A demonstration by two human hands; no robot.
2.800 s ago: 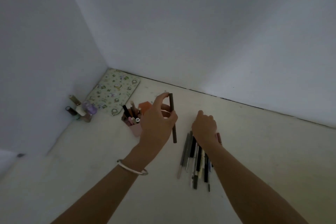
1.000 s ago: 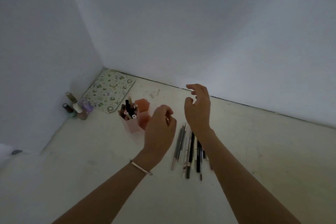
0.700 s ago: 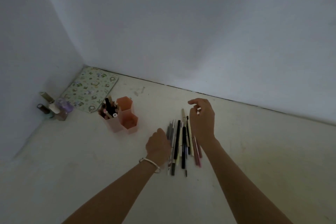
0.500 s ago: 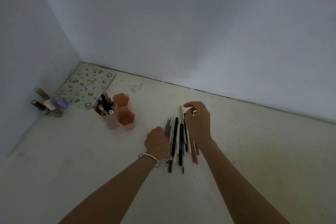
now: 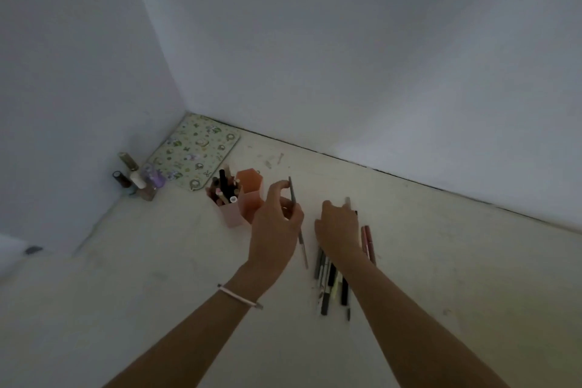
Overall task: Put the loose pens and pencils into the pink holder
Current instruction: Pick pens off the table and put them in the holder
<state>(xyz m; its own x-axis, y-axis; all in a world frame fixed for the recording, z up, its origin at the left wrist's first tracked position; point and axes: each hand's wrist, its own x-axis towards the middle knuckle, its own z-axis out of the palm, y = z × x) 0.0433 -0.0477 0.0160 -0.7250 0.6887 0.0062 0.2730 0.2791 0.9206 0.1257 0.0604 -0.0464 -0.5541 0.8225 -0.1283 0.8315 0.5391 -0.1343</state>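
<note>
head view. the left hand (image 5: pixel 274 230) pinches a thin grey pencil (image 5: pixel 301 242) between thumb and fingertips near its upper end. the shaft hangs almost upright, clear of the bench (image 5: pixel 157 293), just right of the pink holder (image 5: pixel 234 214). the holder stands near the corner; its front-left compartment is already packed with pens (image 5: pixel 225 189), while the deeper orange-pink compartment (image 5: pixel 250 183) behind it looks empty. the right hand (image 5: pixel 338 227) lies on the far end of the loose pile (image 5: pixel 330 283), fingers bent down over it; whether they have closed on a pen cannot be told. two reddish pens (image 5: pixel 368 242) lie just beside the pile, on its right. a patterned pouch (image 5: pixel 195 154) and small bottles (image 5: pixel 138 181) sit at the corner, apart from the work.

step in hand, as judged: carry the pencil left and drop it into the holder. keep the pinch high so the lower tip leads. bring the tip over a compartment with room, probably the empty one, before lowering. a crowded cell may deflect the tip or knock a neighbour out. lower until the tip is well inside the walls, then release, since a thin shaft let go early could tip over the rim. the holder looks light, so avoid nudging its wall with the knuckles. most of the pile remains to be moved.
</note>
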